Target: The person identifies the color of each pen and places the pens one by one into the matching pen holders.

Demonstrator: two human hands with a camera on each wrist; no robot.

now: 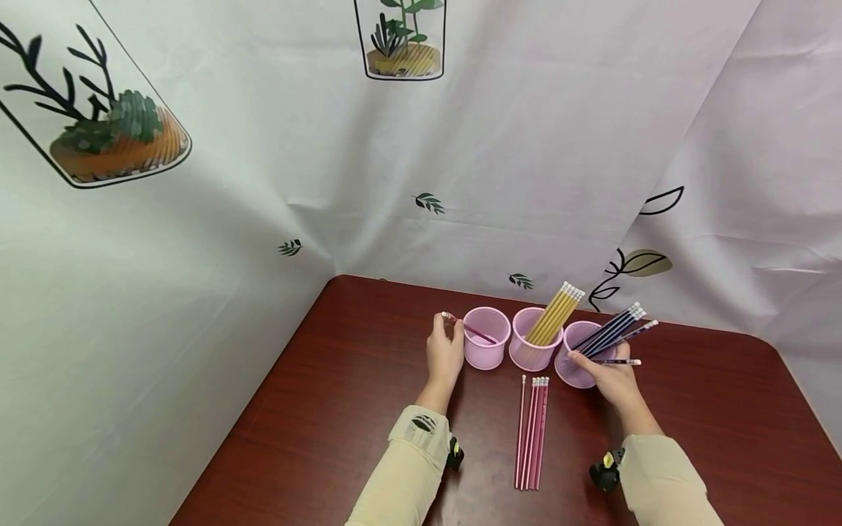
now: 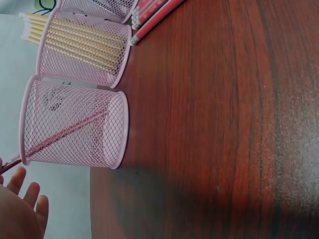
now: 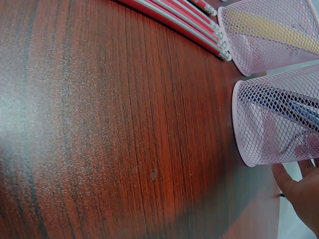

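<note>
Head view: near the far edge of the table (image 1: 342,409), left hand (image 1: 445,356) pinches red pencil (image 1: 479,334) in left cup (image 1: 485,358); right hand (image 1: 615,380) pinches dark pencil (image 1: 618,361) at right cup (image 1: 571,372). Left wrist: yellow pencils (image 2: 84,47) in middle cup (image 2: 60,68). Right wrist: blue pencils (image 3: 291,107) in right cup.

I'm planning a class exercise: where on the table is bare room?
The table is bare between the left hand and left edge, and between the right hand and right edge. Narrower strips flank the pink pencils, up to each sleeve. Crowded: behind the pink pencils, left cup, middle cup and right cup sit close together, a hand at each end.
</note>
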